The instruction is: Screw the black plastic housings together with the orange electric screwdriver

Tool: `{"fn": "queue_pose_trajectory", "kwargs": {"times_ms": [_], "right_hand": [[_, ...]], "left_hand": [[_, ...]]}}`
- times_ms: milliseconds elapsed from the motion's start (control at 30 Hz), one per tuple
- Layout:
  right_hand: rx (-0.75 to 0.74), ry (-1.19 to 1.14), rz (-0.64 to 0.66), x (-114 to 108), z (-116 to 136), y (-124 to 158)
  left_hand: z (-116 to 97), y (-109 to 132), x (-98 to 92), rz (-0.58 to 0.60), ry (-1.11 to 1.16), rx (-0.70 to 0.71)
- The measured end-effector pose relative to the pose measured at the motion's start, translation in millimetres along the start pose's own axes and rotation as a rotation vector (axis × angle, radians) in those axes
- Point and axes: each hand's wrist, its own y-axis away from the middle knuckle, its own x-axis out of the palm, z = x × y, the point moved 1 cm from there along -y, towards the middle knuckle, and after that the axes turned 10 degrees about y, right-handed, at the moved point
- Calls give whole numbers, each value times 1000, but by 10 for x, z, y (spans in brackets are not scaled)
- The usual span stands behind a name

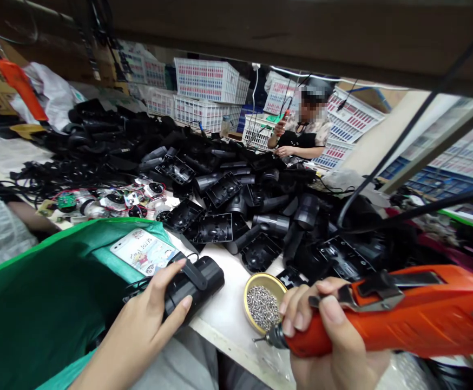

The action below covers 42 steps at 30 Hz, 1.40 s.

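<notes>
A black cylindrical housing is gripped by the left hand at the near edge of the white worktable, the fingers wrapped over its upper side and its rounded end pointing away to the right. An orange electric screwdriver is grasped firmly by the right hand, the fingers closed around the barrel close to the bit, whose tip appears to lie just below a brass dish of screws. The housing is thus kept to the left of the driver, near it but apart, with the dish between the two. For the step in hand to be done well, it is judged that the housing should be steadied against the table edge and the bit brought square to the screw hole before the trigger is pressed, so that the screw is not driven askew. A phone is seen on a green bin beside the left hand. Behind, a large heap of black shells is spread over the table, and a co-worker is seated at the far side.
</notes>
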Motion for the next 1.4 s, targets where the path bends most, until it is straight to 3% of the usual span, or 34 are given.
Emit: {"fn": "queue_pose_trajectory", "kwargs": {"times_ms": [133, 367, 567, 933, 1400], "right_hand": [[9, -25, -16, 102, 44, -46], [25, -170, -122, 442, 23, -155], [-8, -233, -133, 702, -84, -188], [33, -237, -105, 866, -179, -187], [22, -215, -32, 960, -192, -201]], "left_hand": [[-89, -25, -31, 146, -79, 27], [-70, 17, -2, 159, -87, 24], [-68, 8, 12, 208, -47, -39], [-26, 41, 63, 87, -88, 88], [-105, 2, 8, 79, -87, 127]]}}
